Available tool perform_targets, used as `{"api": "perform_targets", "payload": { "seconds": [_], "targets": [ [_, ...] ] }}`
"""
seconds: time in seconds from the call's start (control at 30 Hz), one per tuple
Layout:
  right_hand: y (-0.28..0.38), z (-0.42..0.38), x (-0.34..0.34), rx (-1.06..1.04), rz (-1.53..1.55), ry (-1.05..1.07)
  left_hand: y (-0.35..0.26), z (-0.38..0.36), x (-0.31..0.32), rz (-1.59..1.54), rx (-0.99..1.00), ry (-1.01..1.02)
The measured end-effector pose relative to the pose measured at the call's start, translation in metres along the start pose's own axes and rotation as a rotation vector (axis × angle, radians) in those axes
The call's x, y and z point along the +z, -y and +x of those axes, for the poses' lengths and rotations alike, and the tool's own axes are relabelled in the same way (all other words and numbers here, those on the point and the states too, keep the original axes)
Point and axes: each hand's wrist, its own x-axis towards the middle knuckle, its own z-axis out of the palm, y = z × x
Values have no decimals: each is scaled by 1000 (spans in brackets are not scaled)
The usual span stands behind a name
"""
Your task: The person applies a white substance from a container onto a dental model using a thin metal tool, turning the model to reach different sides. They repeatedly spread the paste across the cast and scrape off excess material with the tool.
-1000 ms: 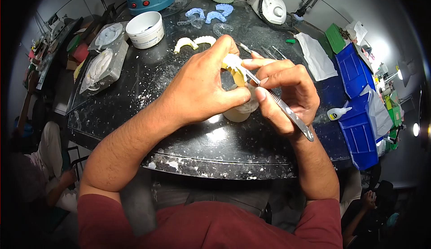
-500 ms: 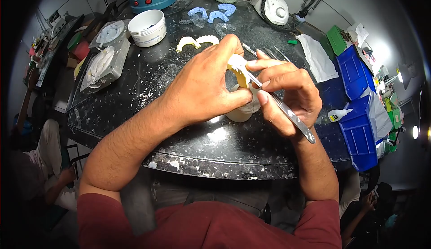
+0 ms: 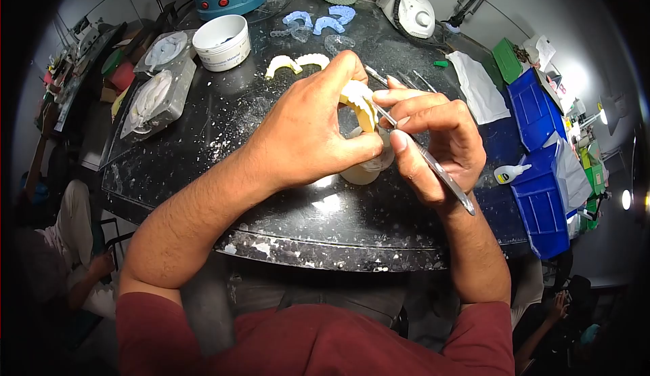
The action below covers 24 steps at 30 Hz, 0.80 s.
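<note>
My left hand point(image 3: 305, 125) grips a pale yellow dental arch model point(image 3: 360, 105) between thumb and fingers, its curve facing right. My right hand point(image 3: 433, 139) pinches a slim metal tool point(image 3: 439, 171), whose tip is against or very near the model's right side; exact contact is too small to tell. Below the model, partly hidden by my hands, stands a translucent cup point(image 3: 362, 174). Beyond my left hand, two yellow arch pieces point(image 3: 283, 66) lie on the black table point(image 3: 325, 230).
A white tub point(image 3: 222, 45) and plaster-covered trays point(image 3: 159, 98) are at left. Blue arches point(image 3: 328, 25) lie at the back near a white device point(image 3: 409, 13). At right are a white cloth point(image 3: 478, 88), a small bottle point(image 3: 511, 173) and blue bins point(image 3: 542, 200). People sit at both sides.
The dental model has turned slightly in my left hand. The metal tool has tilted a little, and my right fingers have shifted slightly along it.
</note>
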Motion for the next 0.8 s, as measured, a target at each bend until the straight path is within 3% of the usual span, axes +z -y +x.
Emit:
{"api": "perform_targets", "payload": {
  "seconds": [0.23, 0.5, 0.63, 0.7, 0.8],
  "targets": [
    [5, 3, -4, 14, -29, 106, 4, 0, 1, 31, 69, -27],
    [3, 3, -3, 65, 4, 41, 0, 0, -2, -124, -146, 80],
    [5, 1, -5, 139, 33, 76, 3, -1, 0, -101, -119, 54],
    [6, -1, -3, 260, 233, 6, 2, -1, 1, -83, -91, 19],
    [5, -1, -3, 254, 220, 32, 2, 0, 1, -20, -57, -6]
  ]
}}
